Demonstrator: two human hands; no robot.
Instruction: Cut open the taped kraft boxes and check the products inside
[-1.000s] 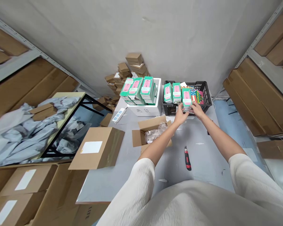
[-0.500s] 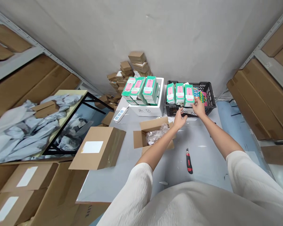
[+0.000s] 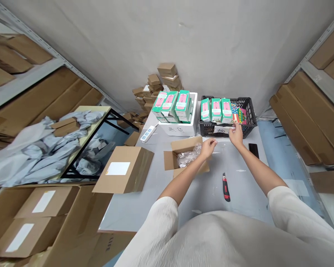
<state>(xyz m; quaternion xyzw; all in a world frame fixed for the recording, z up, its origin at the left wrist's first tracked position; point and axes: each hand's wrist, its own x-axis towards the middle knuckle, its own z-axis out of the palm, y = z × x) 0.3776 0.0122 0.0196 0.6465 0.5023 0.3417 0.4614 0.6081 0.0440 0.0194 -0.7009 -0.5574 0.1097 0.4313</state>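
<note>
On my feed the right hand is at the near rim of the black slatted plastic crate, fingers bunched narrow; the left hand curls just beside the open brown cardboard carton with clear bubble wrap. I can't tell whether either grips anything. The three green-and-pink cardboard boxes stand in the crate's left part, near the far right corner of the grey table. I'd judge them light, probably smooth, crushable at the corners, best held by opposite sides.
</note>
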